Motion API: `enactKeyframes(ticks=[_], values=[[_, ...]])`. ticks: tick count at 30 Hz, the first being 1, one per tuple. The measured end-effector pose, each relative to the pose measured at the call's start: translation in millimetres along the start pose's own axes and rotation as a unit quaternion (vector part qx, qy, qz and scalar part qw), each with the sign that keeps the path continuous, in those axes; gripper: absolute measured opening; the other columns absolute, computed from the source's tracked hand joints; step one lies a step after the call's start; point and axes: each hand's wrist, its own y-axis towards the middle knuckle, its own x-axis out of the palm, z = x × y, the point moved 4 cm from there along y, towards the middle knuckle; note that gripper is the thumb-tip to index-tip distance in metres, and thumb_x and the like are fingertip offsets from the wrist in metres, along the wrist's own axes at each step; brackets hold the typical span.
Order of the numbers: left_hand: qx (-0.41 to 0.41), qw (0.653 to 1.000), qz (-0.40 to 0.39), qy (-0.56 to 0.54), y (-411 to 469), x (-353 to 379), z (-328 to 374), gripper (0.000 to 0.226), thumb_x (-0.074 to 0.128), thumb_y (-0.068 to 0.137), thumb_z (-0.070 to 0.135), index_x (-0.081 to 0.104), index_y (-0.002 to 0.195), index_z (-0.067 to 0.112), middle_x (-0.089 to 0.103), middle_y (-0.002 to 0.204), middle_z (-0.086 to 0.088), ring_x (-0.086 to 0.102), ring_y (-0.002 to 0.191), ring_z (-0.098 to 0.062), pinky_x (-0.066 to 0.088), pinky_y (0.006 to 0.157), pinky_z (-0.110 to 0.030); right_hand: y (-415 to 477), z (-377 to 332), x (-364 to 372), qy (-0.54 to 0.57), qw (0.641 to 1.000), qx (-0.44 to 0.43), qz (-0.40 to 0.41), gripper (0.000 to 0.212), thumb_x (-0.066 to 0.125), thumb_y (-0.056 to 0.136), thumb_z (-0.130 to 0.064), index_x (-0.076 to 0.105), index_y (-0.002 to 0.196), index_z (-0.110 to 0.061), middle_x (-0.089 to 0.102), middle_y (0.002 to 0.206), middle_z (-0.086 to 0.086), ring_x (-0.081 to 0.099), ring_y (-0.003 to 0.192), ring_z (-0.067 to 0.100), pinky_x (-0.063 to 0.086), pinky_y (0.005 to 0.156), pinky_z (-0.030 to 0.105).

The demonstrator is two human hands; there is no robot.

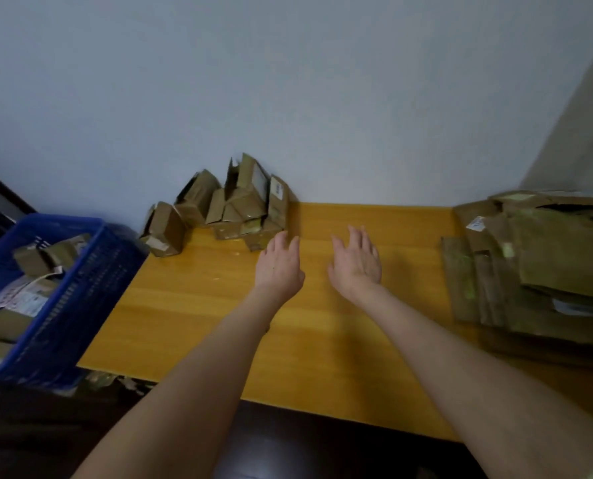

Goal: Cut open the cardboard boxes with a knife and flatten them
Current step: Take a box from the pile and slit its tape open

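Tabletop (322, 340) boxes (243, 202) lie just beyond both hands (281, 262) (357, 262)

One head-worn camera (wide-angle) looks forward and down from close above the table (191, 305), facing the wall (288, 81).

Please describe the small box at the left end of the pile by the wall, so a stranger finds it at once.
Start at the yellow wooden table and follow its far edge to the heap of brown cardboard boxes. The leftmost brown box lies tilted at the table's corner, nearest the blue plastic basket.
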Motion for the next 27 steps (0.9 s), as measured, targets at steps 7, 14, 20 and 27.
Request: enactKeyframes(ticks=[7, 14, 20, 27], values=[[-0.008, 1.000, 0.010, -0.018, -14, -12, -93, 0.066, 0.056, 0.093, 0.024, 0.025, 0.150, 0.013, 0.017, 0.156, -0.012, 0.026, 0.141, -0.030, 0.034, 0.108, -0.040, -12, -90, 19, -0.008, 1.000, -0.014, -0.005, 0.060, 0.050, 0.097, -0.028, 0.024, 0.150, -0.024, 0.006, 0.160, 0.010, 0.002, 0.148, 0.031, 0.015, 0.117, 0.040], [-0.007, 1.000, 0.012, -0.028, 17, -15, -152, 0.061, 0.056, 0.093, 0.019, 0.029, 0.147, 0.014, 0.018, 0.156, -0.012, 0.025, 0.142, -0.029, 0.034, 0.109, -0.039, 27, -143, 36, -0.009, 1.000, -0.014, 0.004, 0.066, 0.053, 0.095, -0.024, 0.019, 0.152, -0.022, 0.005, 0.161, 0.008, 0.001, 0.148, 0.031, 0.015, 0.118, 0.041], [0.002, 1.000, 0.017, -0.015, 82, -22, -200, 0.060, 0.052, 0.093, 0.018, 0.029, 0.148, 0.012, 0.019, 0.156, -0.015, 0.026, 0.142, -0.030, 0.036, 0.110, -0.040, 103, -179, 45, 0.011, 1.000, 0.003, 0.026, 0.064, 0.051, 0.096, -0.025, 0.020, 0.152, -0.021, 0.006, 0.161, 0.009, 0.002, 0.149, 0.029, 0.016, 0.119, 0.042], [-0.026, 0.998, -0.012, -0.062, 149, -23, -247, 0.062, 0.054, 0.095, 0.028, 0.028, 0.149, 0.012, 0.020, 0.156, -0.015, 0.029, 0.141, -0.031, 0.040, 0.108, -0.044, 168, -218, 54, 0.046, 0.998, 0.030, 0.022, 0.076, 0.058, 0.091, -0.044, 0.019, 0.151, -0.018, 0.015, 0.158, 0.011, 0.014, 0.146, 0.030, 0.027, 0.116, 0.044]])
